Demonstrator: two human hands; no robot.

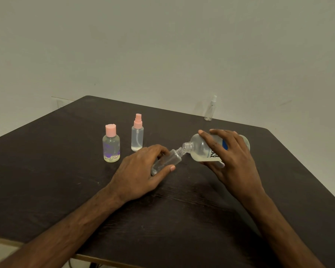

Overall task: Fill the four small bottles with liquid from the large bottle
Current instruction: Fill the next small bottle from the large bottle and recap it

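My right hand [228,157] grips the large white bottle [201,149], tipped on its side with its open neck pointing left. Pale liquid pools along its lower side. My left hand [141,171] holds a small clear bottle [171,159], uncapped and tilted, its mouth right against the large bottle's neck. A round small bottle with a pink cap and purple print [111,145] stands upright to the left. Beside it stands a slim spray bottle with a pink top [137,134]. A clear spray bottle with a white top [210,109] stands at the table's far edge.
Everything sits on a dark wooden table [66,180] pushed against a plain pale wall [162,45]. The table's right edge runs diagonally close behind my right hand. No caps lie in sight on the tabletop.
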